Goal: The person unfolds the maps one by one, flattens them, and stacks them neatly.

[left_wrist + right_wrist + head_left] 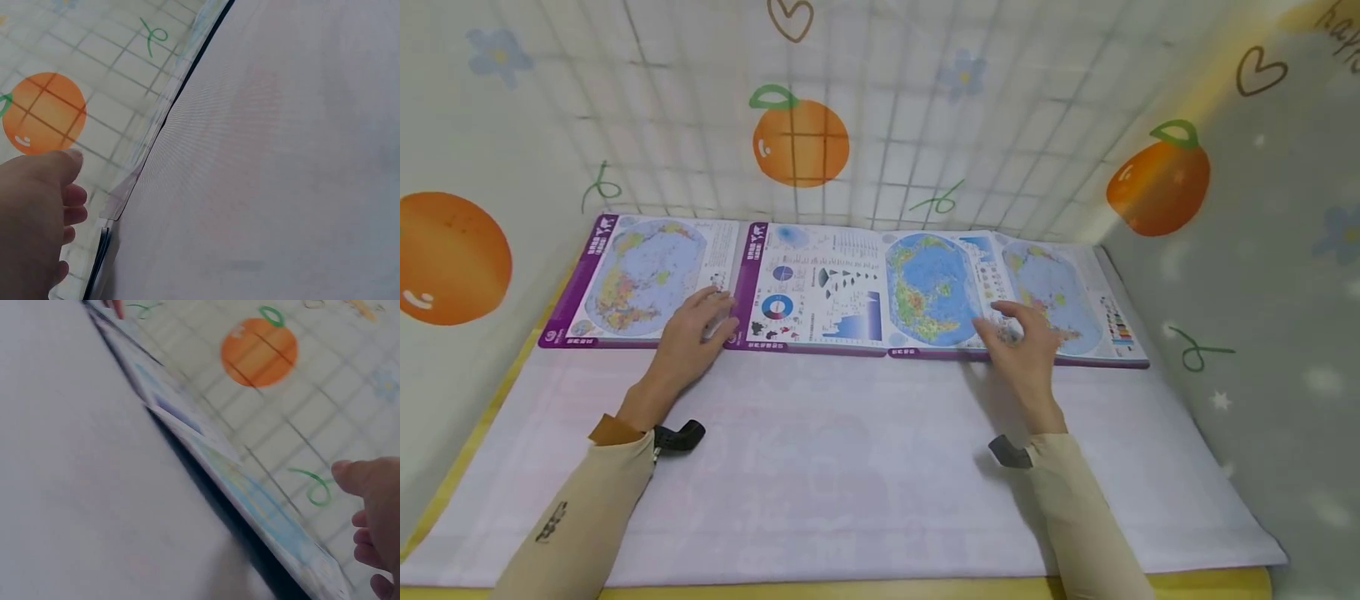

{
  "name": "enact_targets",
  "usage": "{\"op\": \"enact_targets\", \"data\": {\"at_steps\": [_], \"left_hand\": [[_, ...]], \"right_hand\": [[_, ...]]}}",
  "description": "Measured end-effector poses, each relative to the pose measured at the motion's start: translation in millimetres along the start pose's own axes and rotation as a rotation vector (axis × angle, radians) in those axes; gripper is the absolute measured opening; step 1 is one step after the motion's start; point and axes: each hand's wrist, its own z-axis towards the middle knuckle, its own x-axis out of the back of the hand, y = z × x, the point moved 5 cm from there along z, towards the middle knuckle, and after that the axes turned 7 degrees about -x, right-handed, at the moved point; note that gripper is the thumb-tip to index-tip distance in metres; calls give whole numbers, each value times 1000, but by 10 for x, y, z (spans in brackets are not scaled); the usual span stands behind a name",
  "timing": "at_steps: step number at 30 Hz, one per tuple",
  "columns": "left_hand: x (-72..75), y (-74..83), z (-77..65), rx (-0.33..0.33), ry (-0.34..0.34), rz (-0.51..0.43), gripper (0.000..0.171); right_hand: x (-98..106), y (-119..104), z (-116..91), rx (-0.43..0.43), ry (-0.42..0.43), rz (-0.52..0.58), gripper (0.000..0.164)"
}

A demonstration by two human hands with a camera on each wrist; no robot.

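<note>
A row of laminated map sheets with purple edging lies across the cloth. My left hand [692, 333] is over the right part of the leftmost world map [643, 275], fingers spread and loosely bent near the purple strip of the chart sheet [790, 287]. My right hand [1022, 350] is over the meeting of the blue world map [928, 283] and the rightmost map [1086, 287], thumb and forefinger apart with nothing between them. In the right wrist view, a chart sheet's edge slightly overlaps its neighbour. Whether either hand touches a sheet cannot be told.
Under the sheets spreads a white cloth [850, 483] over a yellow surface [850, 593]. A translucent curtain printed with oranges [801, 142] hangs behind, in front of a wire grid. Another curtain side [1262, 333] stands at the right. Black straps [681, 436] show at the wrists.
</note>
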Motion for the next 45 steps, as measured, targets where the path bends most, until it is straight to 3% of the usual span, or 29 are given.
{"op": "enact_targets", "data": {"at_steps": [10,19,24,30,33,40,45], "left_hand": [[190,-81,-130,50,63,42,29],[413,-233,-115,59,172,27,20],[629,-385,-120,165,211,47,23],[851,-565,-228,309,276,77,33],[936,-649,-300,362,316,81,34],[1070,-840,-427,519,328,88,43],[1169,-914,-473,583,420,144,45]], "right_hand": [[-858,-666,-231,121,-241,31,41],[-1294,-1074,-452,198,-354,60,44],[-1562,-1293,-533,202,-404,53,45],[-1822,-1541,-647,191,-452,71,39],[-1941,-1624,-701,189,-455,82,35],[-2204,-1821,-824,153,-464,73,33],[-2345,-1965,-902,97,-473,36,35]]}}
